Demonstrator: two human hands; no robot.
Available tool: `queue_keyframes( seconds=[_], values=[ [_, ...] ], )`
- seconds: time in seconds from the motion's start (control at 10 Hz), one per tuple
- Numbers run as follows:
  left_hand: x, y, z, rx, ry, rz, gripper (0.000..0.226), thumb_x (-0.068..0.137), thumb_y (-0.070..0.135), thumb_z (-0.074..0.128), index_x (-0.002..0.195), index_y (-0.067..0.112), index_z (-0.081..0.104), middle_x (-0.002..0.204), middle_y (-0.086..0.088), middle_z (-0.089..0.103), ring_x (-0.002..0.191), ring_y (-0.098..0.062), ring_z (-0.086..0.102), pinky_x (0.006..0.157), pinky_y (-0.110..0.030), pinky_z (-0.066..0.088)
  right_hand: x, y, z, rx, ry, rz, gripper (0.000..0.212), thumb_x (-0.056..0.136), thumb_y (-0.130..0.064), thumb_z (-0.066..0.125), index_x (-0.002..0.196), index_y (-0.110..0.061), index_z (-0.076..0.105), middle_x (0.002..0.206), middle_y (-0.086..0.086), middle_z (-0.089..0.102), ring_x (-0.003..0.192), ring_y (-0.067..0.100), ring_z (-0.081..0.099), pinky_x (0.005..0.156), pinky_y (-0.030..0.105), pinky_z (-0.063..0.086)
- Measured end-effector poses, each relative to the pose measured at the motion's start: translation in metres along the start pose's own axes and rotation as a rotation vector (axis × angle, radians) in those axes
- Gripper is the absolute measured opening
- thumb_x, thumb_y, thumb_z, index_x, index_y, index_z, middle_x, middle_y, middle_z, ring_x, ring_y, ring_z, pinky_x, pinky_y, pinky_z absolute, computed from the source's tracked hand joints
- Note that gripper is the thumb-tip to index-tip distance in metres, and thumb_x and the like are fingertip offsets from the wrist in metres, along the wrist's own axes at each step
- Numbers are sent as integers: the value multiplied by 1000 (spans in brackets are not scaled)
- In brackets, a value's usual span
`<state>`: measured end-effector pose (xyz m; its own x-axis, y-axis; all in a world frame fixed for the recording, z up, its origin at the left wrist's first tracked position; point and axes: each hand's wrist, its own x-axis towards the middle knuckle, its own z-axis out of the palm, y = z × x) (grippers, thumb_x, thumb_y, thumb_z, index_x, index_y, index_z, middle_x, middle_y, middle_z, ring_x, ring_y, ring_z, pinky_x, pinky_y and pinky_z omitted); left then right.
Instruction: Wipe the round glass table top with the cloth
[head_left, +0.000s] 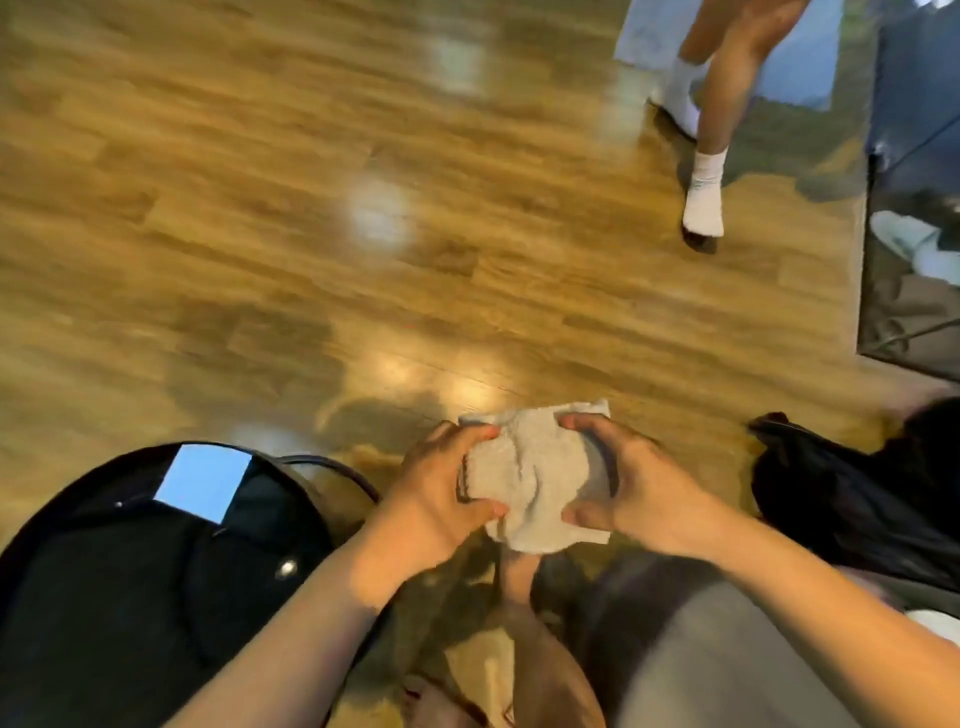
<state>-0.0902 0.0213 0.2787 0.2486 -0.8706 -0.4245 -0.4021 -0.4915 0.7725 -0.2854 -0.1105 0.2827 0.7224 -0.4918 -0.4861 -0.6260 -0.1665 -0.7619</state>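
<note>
A crumpled grey-white cloth (530, 478) hangs in the air over the wooden floor, held from both sides. My left hand (441, 493) grips its left edge and my right hand (628, 483) grips its right edge, thumbs on the near side. The round dark glass table top (119, 571) lies at the lower left, below and to the left of the cloth, with a bright window reflection on it. The cloth does not touch the table. The frame is blurred.
Another person's legs in white socks (704, 202) stand on the floor at the upper right. A dark glass panel (914, 218) runs down the right edge. A black bag or garment (857, 493) lies at the right. My own foot (519, 577) shows below the cloth.
</note>
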Motion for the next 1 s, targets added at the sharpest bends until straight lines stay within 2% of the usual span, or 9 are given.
queue_keyframes(
  seconds=[0.1,0.2,0.3,0.4,0.5,0.6,0.7,0.9,1.0],
  values=[
    [60,-55,45,121,-55,15,36,70,30,76,103,18,69,110,6,43,101,-5,45,90,-23,41,49,74,17,-294,5,-12,46,72,-28,81,116,-26,64,99,-18,42,101,9,44,73,-4,26],
    [102,-98,73,51,-142,-34,24,70,24,76,92,16,70,102,5,55,97,-4,50,84,-23,41,90,123,24,-249,-70,32,31,68,-29,82,96,-25,70,106,-8,49,114,11,45,82,8,34],
    [150,-164,107,-262,-134,-260,22,81,0,73,91,14,60,80,3,62,68,1,57,63,-24,46,155,185,46,19,-84,207,24,72,-24,74,94,-26,65,87,9,69,84,27,64,77,41,52],
    [173,-206,126,-442,17,-410,25,84,-1,71,102,10,58,84,0,65,71,-5,63,59,-19,51,194,220,66,162,-32,268,23,84,-9,68,102,-23,62,94,16,69,83,29,64,76,49,53],
    [204,-262,152,-486,140,-530,33,83,8,75,112,8,59,94,-1,67,83,-13,63,63,-16,52,241,269,104,144,-28,299,24,88,-15,67,108,-26,59,101,4,69,91,24,66,73,38,54],
    [223,-294,169,-460,167,-565,38,84,7,74,117,6,58,101,-5,67,92,-18,63,72,-23,54,271,296,125,25,-67,320,40,89,-21,65,126,-26,52,117,5,65,103,28,63,81,40,54],
    [233,-320,185,-400,155,-632,55,87,14,72,136,12,47,114,-1,58,106,-20,57,83,-26,48,292,318,138,-37,-188,386,73,90,-24,67,150,-26,26,138,7,54,119,33,56,90,37,48],
    [230,-318,166,-458,254,-633,57,92,24,67,143,15,44,141,-5,52,121,-18,53,95,-30,46,315,295,122,-86,-142,317,65,91,-28,67,148,-26,35,142,7,51,114,18,54,76,23,45],
    [214,-290,134,-572,313,-540,45,93,24,65,136,19,51,132,-1,58,117,-15,56,85,-21,45,309,258,105,-68,-137,269,60,91,-28,67,144,-28,39,137,2,53,112,14,53,75,21,47]
  ],
)
